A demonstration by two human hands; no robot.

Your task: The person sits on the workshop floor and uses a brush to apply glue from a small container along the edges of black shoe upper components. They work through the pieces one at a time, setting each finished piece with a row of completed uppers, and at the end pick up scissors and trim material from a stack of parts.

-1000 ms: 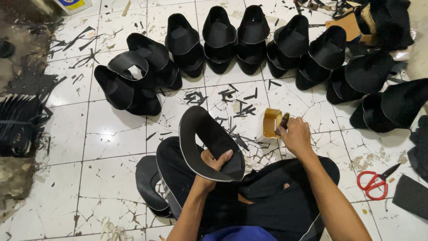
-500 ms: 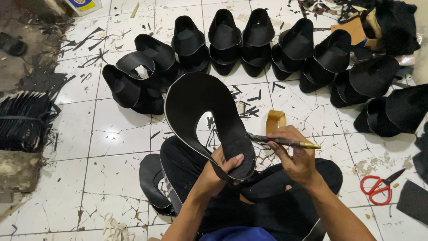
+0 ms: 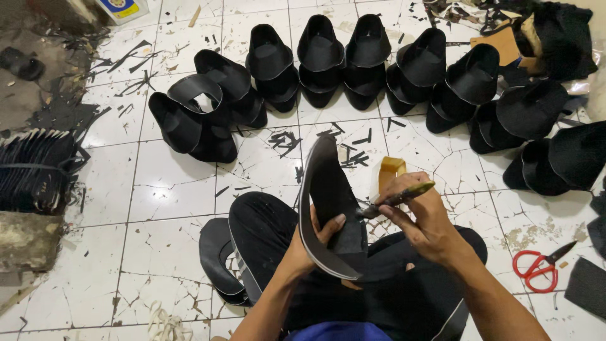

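My left hand [image 3: 314, 239] grips a flat black curved brim piece [image 3: 328, 202] and holds it on edge above my lap. My right hand [image 3: 424, 218] holds a brush [image 3: 396, 197] with a yellowish handle, and its dark tip touches the inner face of the brim piece. A small yellow glue pot [image 3: 390, 172] stands on the tiles just behind the brush. Another black brim piece [image 3: 214, 256] lies on the floor by my left knee.
Several black cap crowns [image 3: 319, 60] stand in an arc on the cracked white tiles [image 3: 170, 183]. Red-handled scissors [image 3: 536, 265] lie at the right. A bundle of black strips [image 3: 35, 170] sits at the left edge. Black offcuts litter the floor.
The brim piece has turned from facing me to standing on edge. My right hand came back from the glue pot and brought the brush against the piece.
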